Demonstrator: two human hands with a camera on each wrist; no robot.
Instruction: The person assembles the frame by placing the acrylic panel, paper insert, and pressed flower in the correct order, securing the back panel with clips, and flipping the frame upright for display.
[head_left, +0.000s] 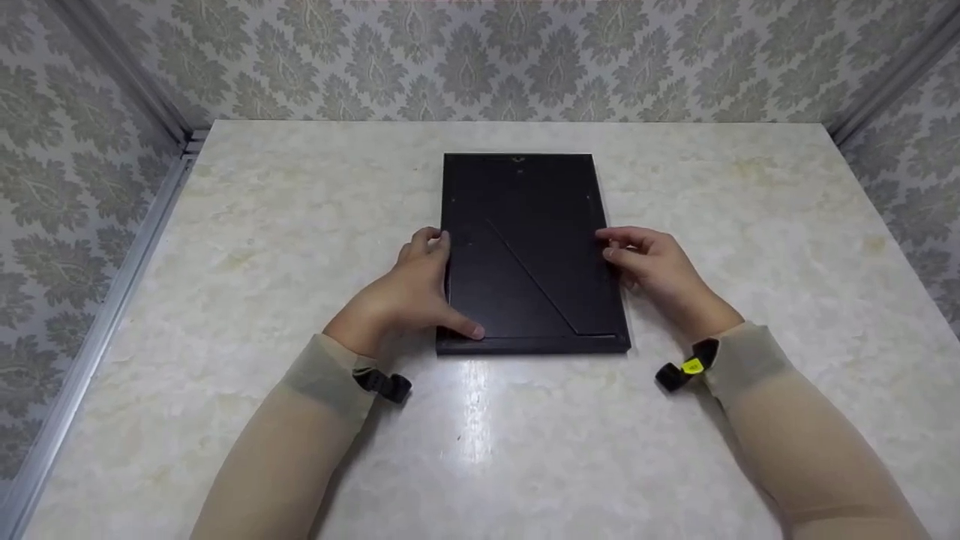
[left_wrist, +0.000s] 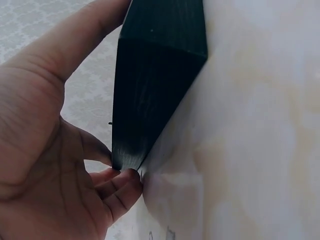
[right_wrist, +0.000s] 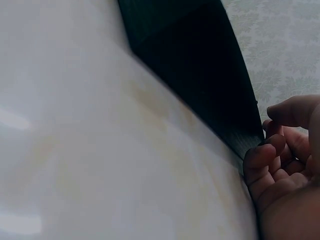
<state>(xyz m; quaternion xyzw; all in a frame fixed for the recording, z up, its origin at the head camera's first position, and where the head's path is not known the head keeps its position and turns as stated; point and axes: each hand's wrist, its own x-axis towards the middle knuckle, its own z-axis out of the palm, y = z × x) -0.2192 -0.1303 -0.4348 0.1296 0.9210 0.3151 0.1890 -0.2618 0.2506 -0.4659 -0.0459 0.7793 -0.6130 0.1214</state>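
A black rectangular board like a picture-frame back (head_left: 525, 277) lies flat on the table, a slanted seam across its lower half. My left hand (head_left: 412, 292) grips its left side, thumb on the near edge and fingers by the left edge. In the left wrist view that hand (left_wrist: 55, 125) spans the dark side wall (left_wrist: 150, 95). At the right edge, the curled fingers and thumb of my right hand (head_left: 660, 270) hold the board. The right wrist view shows the fingertips of this hand (right_wrist: 290, 160) against the far part of the side wall (right_wrist: 200, 80).
The pale marbled table (head_left: 300, 187) surrounds the board. Patterned wall covering (head_left: 465, 60) stands behind and at both sides, with a metal rail (head_left: 97, 337) along the left. Each wrist wears a black strap, the left (head_left: 382, 382) and the right (head_left: 690, 366).
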